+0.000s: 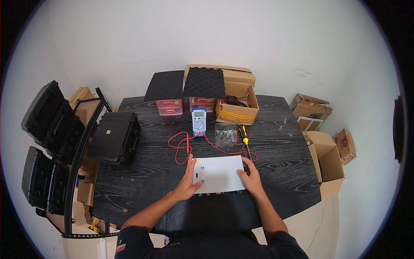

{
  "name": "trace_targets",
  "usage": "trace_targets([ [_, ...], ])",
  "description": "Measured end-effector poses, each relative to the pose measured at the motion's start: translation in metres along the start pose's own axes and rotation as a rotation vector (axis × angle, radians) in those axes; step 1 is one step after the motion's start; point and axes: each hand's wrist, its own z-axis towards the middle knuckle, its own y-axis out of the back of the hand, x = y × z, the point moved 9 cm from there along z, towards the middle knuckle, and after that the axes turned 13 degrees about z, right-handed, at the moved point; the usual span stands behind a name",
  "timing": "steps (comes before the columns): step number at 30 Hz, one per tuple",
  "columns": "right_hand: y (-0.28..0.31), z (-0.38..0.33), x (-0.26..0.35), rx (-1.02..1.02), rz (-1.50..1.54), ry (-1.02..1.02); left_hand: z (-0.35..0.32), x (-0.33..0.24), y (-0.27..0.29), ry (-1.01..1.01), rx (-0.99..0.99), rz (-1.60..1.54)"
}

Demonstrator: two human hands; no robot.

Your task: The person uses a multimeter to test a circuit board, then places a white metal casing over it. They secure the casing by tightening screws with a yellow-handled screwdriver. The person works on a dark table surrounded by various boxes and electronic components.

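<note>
A white rectangular panel [222,175] lies before me at the near middle of the table, with small round fittings and a dark slot near its left end. My left hand [188,181] grips its left edge, thumb on top. On the opposite edge, my right hand [251,178] is closed, its thumb over the top face. Small coloured bits peek out under the panel's near edge. Beyond it stands a blue-and-white multimeter [199,123] with red test leads [178,146]. A yellow-and-black screwdriver [244,136] lies beside a clear tray [225,136] of small metal parts.
At the back of the black wood-grain table [151,129] are red drawer boxes [169,108] under black foam sheets [166,85]. An open cardboard box [236,114] holds cables. A black hard case [114,138] sits left; more cartons [327,159] stand to the right.
</note>
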Motion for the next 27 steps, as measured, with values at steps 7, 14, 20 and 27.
trace_targets([
  [7, -0.005, 0.02, -0.013, 0.061, -0.051, 0.038, -0.001, 0.002, -0.002, 0.002, -0.001, 0.026],
  [14, 0.011, 0.028, -0.019, 0.037, 0.018, -0.096, 0.0, 0.001, 0.0, 0.022, 0.006, -0.001],
  [20, 0.019, 0.047, -0.034, 0.054, -0.273, -0.031, 0.002, -0.002, 0.0, 0.018, 0.018, -0.005],
  [27, -0.039, -0.006, 0.067, 0.073, -0.727, 0.391, 0.0, 0.001, -0.004, 0.004, 0.05, -0.064],
])
